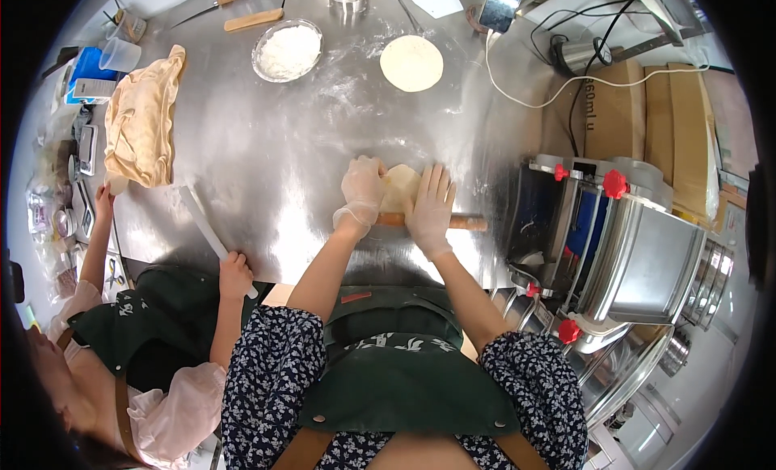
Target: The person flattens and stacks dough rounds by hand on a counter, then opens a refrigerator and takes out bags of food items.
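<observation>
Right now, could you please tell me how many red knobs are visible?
4, all on the metal machine: two red knobs toward the far end, two nearer; others may be hidden.

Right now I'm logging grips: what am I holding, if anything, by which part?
Right hand lies flat against the dough; whether left hand grips its left edge is unclear.

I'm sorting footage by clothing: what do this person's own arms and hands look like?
The left hand and right hand wear thin translucent gloves. The forearms are bare up to loose, dark navy sleeves with a small white floral print.
</observation>
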A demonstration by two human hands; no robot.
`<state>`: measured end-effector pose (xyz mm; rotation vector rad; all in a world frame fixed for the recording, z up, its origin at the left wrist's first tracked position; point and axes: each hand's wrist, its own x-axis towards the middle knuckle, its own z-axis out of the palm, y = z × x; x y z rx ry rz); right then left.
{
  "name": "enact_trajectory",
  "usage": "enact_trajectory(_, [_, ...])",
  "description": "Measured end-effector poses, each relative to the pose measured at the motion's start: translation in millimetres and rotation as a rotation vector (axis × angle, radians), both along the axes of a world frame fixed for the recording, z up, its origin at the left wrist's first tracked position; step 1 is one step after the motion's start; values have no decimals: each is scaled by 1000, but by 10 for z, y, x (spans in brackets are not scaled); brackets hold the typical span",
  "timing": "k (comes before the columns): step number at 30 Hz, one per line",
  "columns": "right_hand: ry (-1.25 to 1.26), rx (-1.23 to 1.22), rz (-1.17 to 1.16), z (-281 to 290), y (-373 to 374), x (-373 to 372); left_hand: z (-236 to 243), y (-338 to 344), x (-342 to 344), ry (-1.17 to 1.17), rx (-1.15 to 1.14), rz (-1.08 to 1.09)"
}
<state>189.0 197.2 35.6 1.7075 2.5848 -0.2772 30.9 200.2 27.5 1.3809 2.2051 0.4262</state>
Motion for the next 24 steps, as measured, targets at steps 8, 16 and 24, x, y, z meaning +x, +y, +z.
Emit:
enact_trajectory(8, [99, -66, -144, -20, -445, 157, -72, -236, 69, -338, -146, 158])
enact_trajectory(16, [160, -149, -77, -14, -809, 453, -33, -59, -274, -569, -77, -2])
enact_trajectory(24, [-32, 123, -165, -90, 281, -84, 129, 0, -23, -245, -70, -140])
